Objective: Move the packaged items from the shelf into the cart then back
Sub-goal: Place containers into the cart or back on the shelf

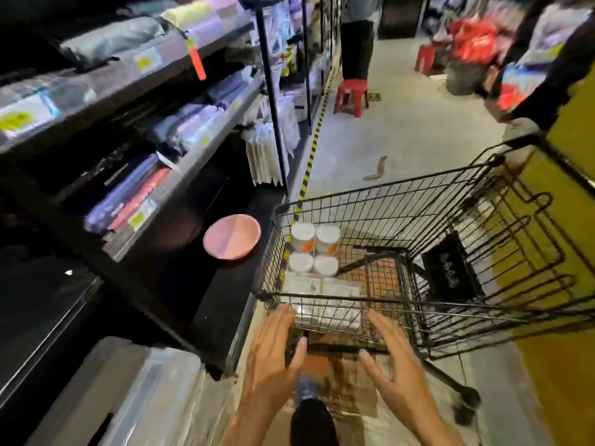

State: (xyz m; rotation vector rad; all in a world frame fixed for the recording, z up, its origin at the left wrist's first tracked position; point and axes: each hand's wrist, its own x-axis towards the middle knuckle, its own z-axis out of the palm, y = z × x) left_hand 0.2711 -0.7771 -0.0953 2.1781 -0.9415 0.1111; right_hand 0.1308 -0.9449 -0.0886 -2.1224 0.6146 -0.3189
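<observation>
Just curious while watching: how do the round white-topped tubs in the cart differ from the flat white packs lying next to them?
The round tubs stand upright in a block of four at the far corner of the cart; the flat white packs lie down nearer the person's hands. The tubs are cylinders with orange on their sides; the packs are flat and rectangular, with no orange showing. Both have white tops and sit inside the wire basket.
</observation>
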